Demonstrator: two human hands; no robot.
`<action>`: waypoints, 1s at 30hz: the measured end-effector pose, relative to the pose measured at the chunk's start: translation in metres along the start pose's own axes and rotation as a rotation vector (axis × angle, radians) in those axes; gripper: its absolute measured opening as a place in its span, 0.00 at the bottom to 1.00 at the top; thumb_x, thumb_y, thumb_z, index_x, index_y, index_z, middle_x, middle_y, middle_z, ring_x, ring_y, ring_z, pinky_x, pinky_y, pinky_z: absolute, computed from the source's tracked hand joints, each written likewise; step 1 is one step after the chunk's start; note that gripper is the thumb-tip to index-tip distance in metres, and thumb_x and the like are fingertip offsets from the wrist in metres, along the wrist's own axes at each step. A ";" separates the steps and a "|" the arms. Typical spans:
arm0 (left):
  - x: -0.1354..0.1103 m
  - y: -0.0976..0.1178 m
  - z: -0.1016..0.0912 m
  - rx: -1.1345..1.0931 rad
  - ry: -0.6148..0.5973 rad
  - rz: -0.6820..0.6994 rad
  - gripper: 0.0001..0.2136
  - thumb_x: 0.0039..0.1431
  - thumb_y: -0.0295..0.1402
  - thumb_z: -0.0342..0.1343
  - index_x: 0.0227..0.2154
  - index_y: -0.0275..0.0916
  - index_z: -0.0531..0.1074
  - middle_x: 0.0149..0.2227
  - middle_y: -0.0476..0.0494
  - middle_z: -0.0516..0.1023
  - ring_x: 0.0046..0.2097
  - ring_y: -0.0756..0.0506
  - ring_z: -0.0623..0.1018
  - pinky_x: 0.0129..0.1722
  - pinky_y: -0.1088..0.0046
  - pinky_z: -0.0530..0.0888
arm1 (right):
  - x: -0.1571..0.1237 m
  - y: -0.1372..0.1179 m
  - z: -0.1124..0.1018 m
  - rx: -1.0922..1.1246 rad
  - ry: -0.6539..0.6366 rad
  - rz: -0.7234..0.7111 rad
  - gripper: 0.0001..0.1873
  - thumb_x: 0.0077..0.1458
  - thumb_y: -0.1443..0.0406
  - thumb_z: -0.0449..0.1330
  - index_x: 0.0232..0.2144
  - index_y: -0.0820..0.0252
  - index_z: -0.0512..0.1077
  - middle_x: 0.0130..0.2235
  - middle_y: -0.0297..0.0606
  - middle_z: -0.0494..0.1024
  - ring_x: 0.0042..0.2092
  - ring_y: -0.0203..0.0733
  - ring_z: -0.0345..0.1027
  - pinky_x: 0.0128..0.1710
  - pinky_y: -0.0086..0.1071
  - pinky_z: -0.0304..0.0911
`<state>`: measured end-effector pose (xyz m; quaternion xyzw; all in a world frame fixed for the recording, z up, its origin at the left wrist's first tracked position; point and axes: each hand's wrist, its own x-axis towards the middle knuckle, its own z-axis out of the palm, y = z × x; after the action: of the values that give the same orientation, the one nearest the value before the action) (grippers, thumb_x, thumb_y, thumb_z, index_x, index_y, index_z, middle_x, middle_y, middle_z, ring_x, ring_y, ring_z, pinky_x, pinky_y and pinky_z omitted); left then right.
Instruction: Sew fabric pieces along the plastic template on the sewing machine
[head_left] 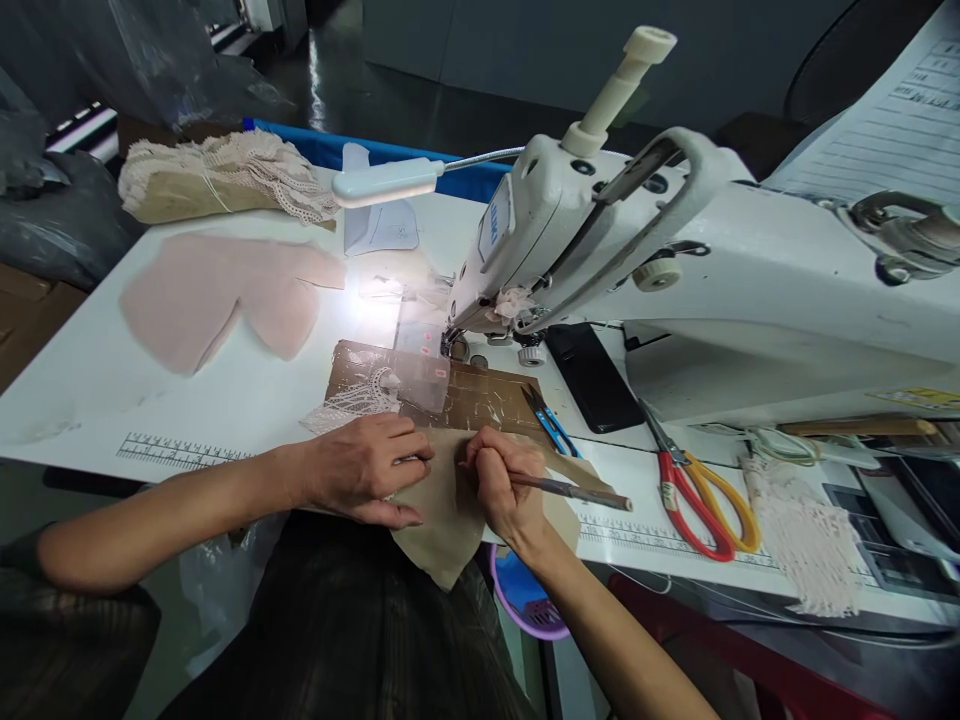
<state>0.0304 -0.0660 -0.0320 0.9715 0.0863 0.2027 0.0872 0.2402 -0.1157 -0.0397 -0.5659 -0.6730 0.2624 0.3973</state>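
My left hand (367, 465) lies on a tan fabric piece (442, 545) at the table's front edge, fingers bent a little and apart, the thumb resting on the cloth. White lace (360, 398) lies just beyond its knuckles. My right hand (510, 485) is closed around a slim, worn pen (574, 490), its back end pointing right. The pen's tip is hidden behind my fingers, over the fabric. Part of the tan fabric hangs over the edge towards my lap. Behind it are a taped brown board (491, 398) and a clear plastic template (420, 375).
A white sewing machine (547, 220) with a lit lamp (386, 183) stands behind. Blue thread snips (551, 422), a black phone (592, 378) and red-and-yellow scissors (705, 500) lie rightward. Pink fabric pieces (232, 295) and a tied lace bundle (217, 180) are left.
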 end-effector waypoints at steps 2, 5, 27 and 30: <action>0.000 0.000 -0.001 -0.002 0.004 -0.002 0.14 0.61 0.41 0.57 0.35 0.32 0.74 0.40 0.36 0.77 0.36 0.43 0.71 0.34 0.65 0.69 | -0.001 0.001 0.001 0.047 0.090 0.044 0.13 0.54 0.67 0.48 0.19 0.55 0.61 0.19 0.30 0.64 0.22 0.36 0.57 0.23 0.31 0.52; 0.000 0.000 -0.002 -0.008 0.004 -0.003 0.14 0.61 0.41 0.57 0.35 0.32 0.74 0.40 0.36 0.77 0.36 0.43 0.71 0.35 0.65 0.70 | 0.002 0.002 0.000 0.192 0.280 0.174 0.09 0.59 0.63 0.50 0.28 0.55 0.66 0.23 0.30 0.68 0.23 0.36 0.59 0.22 0.30 0.53; 0.001 0.001 0.005 -0.031 0.045 0.008 0.20 0.60 0.39 0.56 0.49 0.28 0.71 0.48 0.30 0.77 0.37 0.41 0.73 0.35 0.62 0.73 | -0.001 0.015 -0.018 -0.064 -0.105 -0.079 0.11 0.54 0.70 0.46 0.24 0.56 0.65 0.24 0.32 0.68 0.25 0.37 0.62 0.26 0.32 0.56; 0.001 0.001 0.005 -0.031 0.037 0.009 0.21 0.59 0.39 0.57 0.50 0.28 0.70 0.47 0.30 0.77 0.37 0.41 0.74 0.35 0.61 0.73 | -0.001 0.016 -0.018 -0.054 -0.135 -0.088 0.11 0.54 0.70 0.46 0.24 0.57 0.65 0.23 0.31 0.68 0.24 0.36 0.61 0.25 0.30 0.55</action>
<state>0.0336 -0.0671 -0.0361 0.9666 0.0802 0.2223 0.0995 0.2639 -0.1153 -0.0428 -0.5274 -0.7294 0.2637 0.3467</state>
